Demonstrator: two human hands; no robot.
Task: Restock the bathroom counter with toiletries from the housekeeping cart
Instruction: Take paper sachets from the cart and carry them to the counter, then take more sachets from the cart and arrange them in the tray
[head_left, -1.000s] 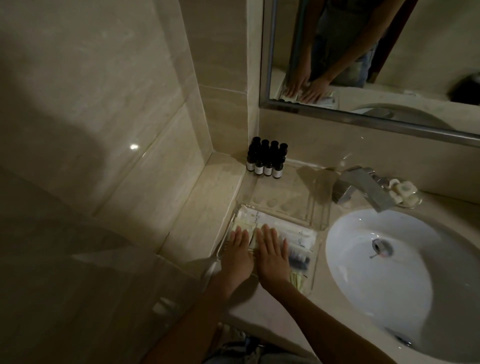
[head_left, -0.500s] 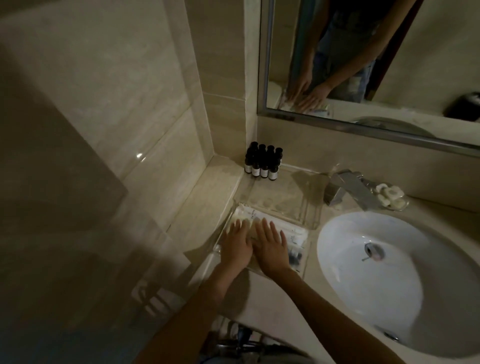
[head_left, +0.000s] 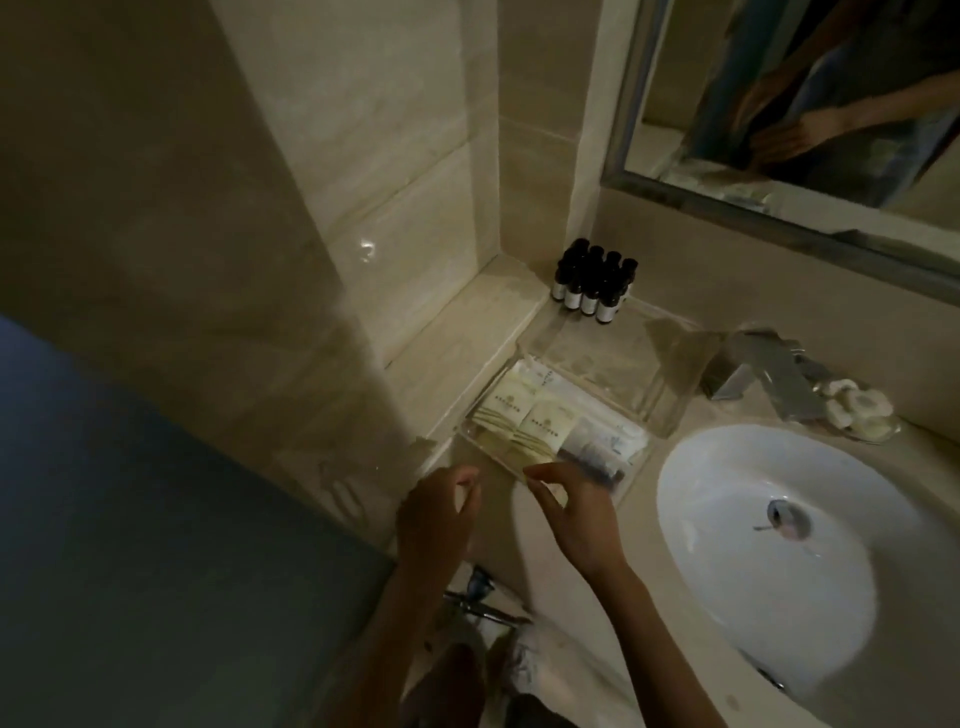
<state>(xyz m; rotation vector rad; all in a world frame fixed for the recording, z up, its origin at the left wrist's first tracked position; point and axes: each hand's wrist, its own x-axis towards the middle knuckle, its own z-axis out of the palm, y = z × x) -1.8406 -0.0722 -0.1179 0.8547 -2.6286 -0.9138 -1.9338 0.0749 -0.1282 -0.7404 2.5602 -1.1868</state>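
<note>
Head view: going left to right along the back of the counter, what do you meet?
Bottles → faucet → soaps. The empty clear tray is left out because it overlaps the bottles' span.

bare forearms, left hand (head_left: 436, 514) & right hand (head_left: 576, 514) bare too; mirror (head_left: 675, 78) shows dark top w/ bluish bottoms, blurry tho
</note>
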